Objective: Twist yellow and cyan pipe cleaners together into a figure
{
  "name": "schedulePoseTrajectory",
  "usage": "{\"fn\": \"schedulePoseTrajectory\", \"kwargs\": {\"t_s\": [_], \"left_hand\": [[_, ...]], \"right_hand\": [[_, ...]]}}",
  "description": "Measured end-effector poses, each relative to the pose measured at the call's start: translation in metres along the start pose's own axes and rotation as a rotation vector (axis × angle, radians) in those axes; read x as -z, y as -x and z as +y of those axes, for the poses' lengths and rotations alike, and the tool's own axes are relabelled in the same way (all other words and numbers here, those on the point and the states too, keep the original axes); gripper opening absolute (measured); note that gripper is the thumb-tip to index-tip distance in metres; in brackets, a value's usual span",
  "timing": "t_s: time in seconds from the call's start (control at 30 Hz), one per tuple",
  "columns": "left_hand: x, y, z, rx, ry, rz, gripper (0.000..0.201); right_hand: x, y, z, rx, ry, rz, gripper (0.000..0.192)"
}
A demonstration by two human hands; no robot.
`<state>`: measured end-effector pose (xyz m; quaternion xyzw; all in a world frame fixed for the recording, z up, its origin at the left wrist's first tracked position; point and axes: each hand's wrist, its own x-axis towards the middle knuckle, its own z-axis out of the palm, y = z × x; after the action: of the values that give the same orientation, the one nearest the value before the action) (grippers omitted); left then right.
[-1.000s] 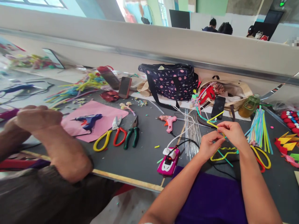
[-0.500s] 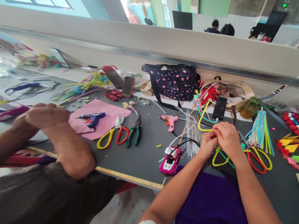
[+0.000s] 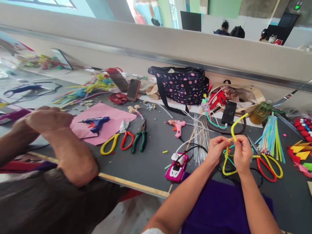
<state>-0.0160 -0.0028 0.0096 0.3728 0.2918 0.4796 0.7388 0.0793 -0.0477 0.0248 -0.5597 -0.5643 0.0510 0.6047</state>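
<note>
Between my two hands is a yellow pipe cleaner (image 3: 234, 125), its free end curving up and to the right. My left hand (image 3: 216, 150) pinches it from the left. My right hand (image 3: 243, 154) grips it on the right, thumb and finger pressed together. Below the fingers hangs a twisted yellow loop (image 3: 226, 169), with thin green strands beside it, partly hidden by my right hand. Just right of that hand lie scissors (image 3: 267, 167) with red and yellow handles. A bundle of pastel pipe cleaners (image 3: 271, 138) stands behind them.
A magenta power strip (image 3: 177, 169) with plugged-in cables sits left of my forearms, near silver wires (image 3: 202, 139) and a pink glue gun (image 3: 177, 125). Pliers (image 3: 140, 138) lie farther left. Another person's hands (image 3: 48, 122) rest at the left edge. A dotted bag (image 3: 182, 86) stands behind.
The yellow pipe cleaner's free end has swung from the left of my hands to upright, leaning right. My right hand has turned and shifted slightly rightward and down.
</note>
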Motion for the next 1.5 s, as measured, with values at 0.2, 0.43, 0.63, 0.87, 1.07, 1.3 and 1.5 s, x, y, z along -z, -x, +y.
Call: {"fn": "schedulePoseTrajectory", "kwargs": {"t_s": [0.2, 0.43, 0.63, 0.87, 1.07, 1.3, 1.5], "left_hand": [[0.004, -0.004, -0.006, 0.034, 0.036, 0.019, 0.023], [0.009, -0.01, -0.013, 0.175, 0.185, -0.02, 0.026], [0.011, -0.011, -0.008, 0.252, 0.198, -0.064, 0.02], [0.014, -0.015, -0.009, 0.283, 0.224, -0.038, 0.014], [0.016, -0.015, -0.009, 0.307, 0.202, -0.047, 0.014], [0.016, -0.016, -0.01, 0.276, 0.167, -0.022, 0.02], [0.018, -0.017, -0.009, 0.268, 0.177, -0.007, 0.019]], "right_hand": [[-0.01, 0.005, 0.01, -0.243, -0.203, 0.156, 0.017], [-0.026, 0.01, 0.024, -0.519, -0.455, 0.317, 0.02], [-0.026, 0.011, 0.028, -0.511, -0.402, 0.28, 0.023], [-0.029, 0.014, 0.035, -0.524, -0.405, 0.269, 0.027], [-0.03, 0.015, 0.033, -0.524, -0.43, 0.258, 0.027], [-0.027, 0.014, 0.025, -0.488, -0.412, 0.277, 0.023], [-0.011, 0.01, 0.011, -0.305, -0.303, 0.266, 0.022]]}}
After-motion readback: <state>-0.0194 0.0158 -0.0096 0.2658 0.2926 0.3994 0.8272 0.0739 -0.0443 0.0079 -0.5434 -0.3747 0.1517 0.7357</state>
